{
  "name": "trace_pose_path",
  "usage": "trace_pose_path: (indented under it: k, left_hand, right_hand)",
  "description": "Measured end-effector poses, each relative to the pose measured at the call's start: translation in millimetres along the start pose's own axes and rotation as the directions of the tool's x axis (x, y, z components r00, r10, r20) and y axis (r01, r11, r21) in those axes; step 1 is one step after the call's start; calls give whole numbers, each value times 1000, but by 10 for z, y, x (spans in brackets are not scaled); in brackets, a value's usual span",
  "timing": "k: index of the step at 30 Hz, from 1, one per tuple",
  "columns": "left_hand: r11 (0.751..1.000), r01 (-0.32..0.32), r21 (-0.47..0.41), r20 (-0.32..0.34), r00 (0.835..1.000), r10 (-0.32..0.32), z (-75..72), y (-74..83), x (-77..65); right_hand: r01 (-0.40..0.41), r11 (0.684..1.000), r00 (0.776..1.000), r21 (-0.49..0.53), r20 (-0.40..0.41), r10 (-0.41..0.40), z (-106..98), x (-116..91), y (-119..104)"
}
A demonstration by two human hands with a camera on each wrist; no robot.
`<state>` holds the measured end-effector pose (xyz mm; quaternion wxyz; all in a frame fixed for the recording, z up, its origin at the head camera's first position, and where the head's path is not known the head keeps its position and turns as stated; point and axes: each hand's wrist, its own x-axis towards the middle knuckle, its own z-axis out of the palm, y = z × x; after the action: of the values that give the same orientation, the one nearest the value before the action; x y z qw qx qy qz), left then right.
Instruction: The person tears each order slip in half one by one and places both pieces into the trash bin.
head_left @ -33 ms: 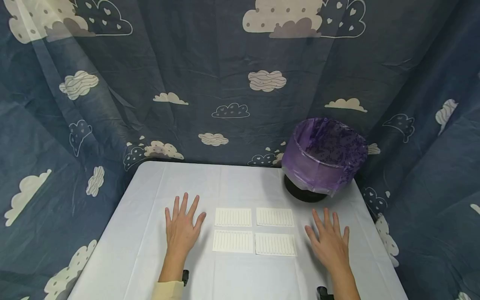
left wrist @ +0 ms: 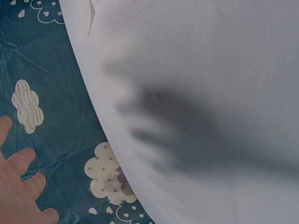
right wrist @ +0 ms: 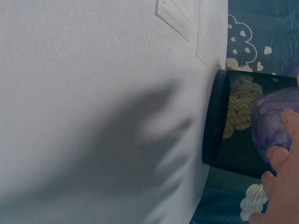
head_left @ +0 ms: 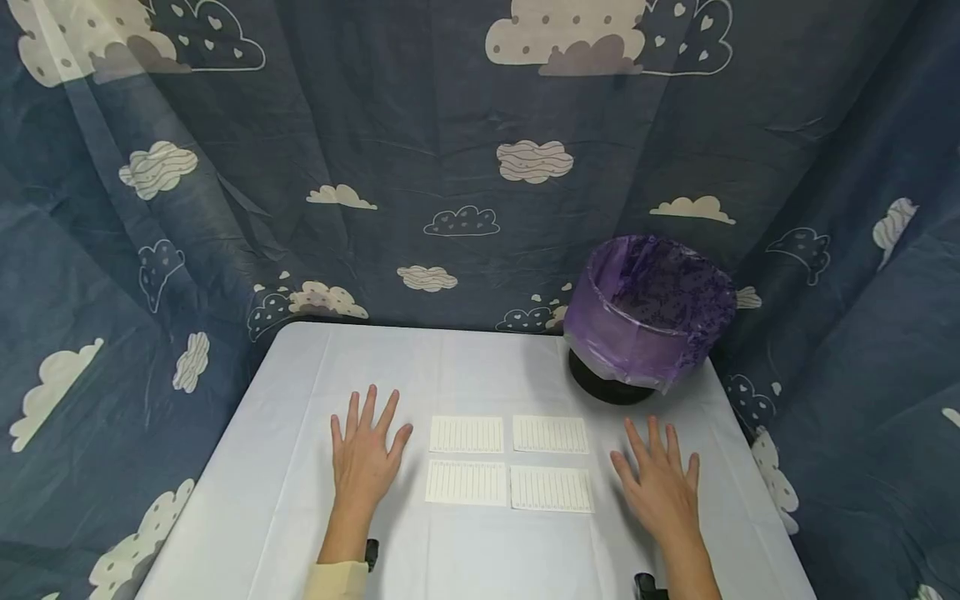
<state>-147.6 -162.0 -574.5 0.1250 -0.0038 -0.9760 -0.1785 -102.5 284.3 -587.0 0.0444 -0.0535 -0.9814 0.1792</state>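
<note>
Several cream lined paper cards lie flat on the white table in two rows, among them a back left card (head_left: 467, 434), a back right card (head_left: 551, 434), a front left card (head_left: 467, 482) and a front right card (head_left: 552, 489). To their left, my left hand (head_left: 364, 467) is spread palm down and holds nothing. My right hand (head_left: 663, 492) is to their right, fingers also spread and nothing held. Both wrist views show a hand's shadow on the cloth apart from the fingers, so the hands are raised over it.
A black mesh bin (right wrist: 238, 126) with a purple bag liner (head_left: 630, 333) stands at the back right corner of the white-covered table (head_left: 375, 350). Around the table hangs a dark blue curtain (head_left: 420, 108) with cloud prints. Each wrist wears a small black device.
</note>
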Motion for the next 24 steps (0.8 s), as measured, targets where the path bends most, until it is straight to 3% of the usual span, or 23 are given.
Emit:
trace_pose_path:
  k: [12, 19, 24]
  left_hand:
    - [999, -32, -24, -55, 998, 30, 23, 44, -31]
    - [999, -26, -35, -10, 1000, 25, -7, 99, -24]
    - [998, -50, -47, -36, 998, 48, 0, 154, -45]
  right_hand:
    - [-5, 1000, 1000, 3, -22, 5, -26, -40, 8]
    - [-11, 1000, 1000, 6, -25, 11, -15, -41, -28]
    - [-3, 1000, 999, 20, -53, 5, -1, -51, -50]
